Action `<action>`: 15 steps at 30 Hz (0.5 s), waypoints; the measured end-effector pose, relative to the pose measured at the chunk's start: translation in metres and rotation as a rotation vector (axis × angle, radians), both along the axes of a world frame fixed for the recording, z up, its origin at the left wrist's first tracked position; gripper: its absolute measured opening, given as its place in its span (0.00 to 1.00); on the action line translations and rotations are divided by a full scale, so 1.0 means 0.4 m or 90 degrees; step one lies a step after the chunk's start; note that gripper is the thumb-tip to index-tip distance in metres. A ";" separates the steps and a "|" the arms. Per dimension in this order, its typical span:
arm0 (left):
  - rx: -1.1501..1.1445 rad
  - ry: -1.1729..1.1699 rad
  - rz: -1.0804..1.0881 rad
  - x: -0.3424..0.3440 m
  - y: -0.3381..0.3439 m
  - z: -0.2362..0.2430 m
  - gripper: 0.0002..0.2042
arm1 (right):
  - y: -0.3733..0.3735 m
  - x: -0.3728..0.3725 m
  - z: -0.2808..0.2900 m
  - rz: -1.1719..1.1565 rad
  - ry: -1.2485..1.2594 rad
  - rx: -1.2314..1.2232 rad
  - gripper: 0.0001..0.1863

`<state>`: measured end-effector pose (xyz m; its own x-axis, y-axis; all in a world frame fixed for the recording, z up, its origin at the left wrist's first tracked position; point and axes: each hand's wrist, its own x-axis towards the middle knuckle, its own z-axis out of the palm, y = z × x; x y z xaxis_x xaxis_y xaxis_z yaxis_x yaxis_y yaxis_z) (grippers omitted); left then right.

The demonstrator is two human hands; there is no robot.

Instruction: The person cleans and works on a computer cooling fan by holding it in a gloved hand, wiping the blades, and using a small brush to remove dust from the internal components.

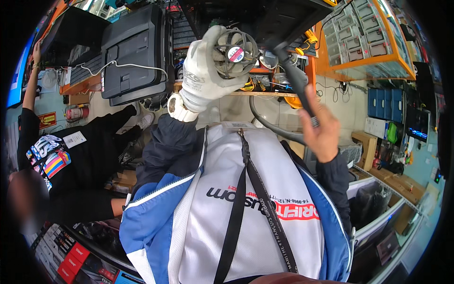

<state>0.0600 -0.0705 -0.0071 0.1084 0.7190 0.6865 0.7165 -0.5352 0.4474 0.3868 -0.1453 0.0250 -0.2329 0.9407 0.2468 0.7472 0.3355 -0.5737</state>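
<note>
My left hand (203,68), in a white glove, grips a round computer cooling fan (235,55) by its side. The fan has a dark wire-like frame and a round sticker on its hub. My bare right hand (322,128) is closed around a long black tool (295,75), whose angled head points up and left toward the fan. Motion blurs the tool and the fingers, so its exact kind is unclear. A gap separates its head from the fan. Beneath the fan, a wooden shelf (272,80) carries small tools and cables.
A dark hose (269,122) curves below the shelf toward my right hand. A black printer-like machine (132,52) stands at left, and a glass display cabinet (362,40) at right. Another person in black (80,146) is at my left, one arm stretched toward a screen (19,71).
</note>
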 end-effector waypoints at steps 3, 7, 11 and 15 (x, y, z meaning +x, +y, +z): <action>0.051 0.016 -0.019 0.007 0.017 -0.006 0.54 | 0.000 0.001 -0.007 0.100 -0.106 -0.069 0.36; 0.054 -0.009 0.004 0.014 0.021 -0.029 0.53 | 0.023 0.024 -0.029 -0.042 0.045 -0.022 0.34; -0.214 -0.513 -0.133 0.065 0.006 -0.075 0.48 | 0.000 0.020 -0.072 -0.037 0.157 -0.083 0.33; -0.388 -0.989 -0.351 0.110 -0.001 -0.114 0.33 | -0.032 0.004 -0.114 -0.051 0.209 -0.071 0.32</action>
<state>0.1041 -0.0710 -0.0527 -0.0301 0.9982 0.0519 -0.7214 -0.0577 0.6901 0.3882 -0.1582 -0.0206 -0.0821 0.9783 0.1904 0.5378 0.2043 -0.8179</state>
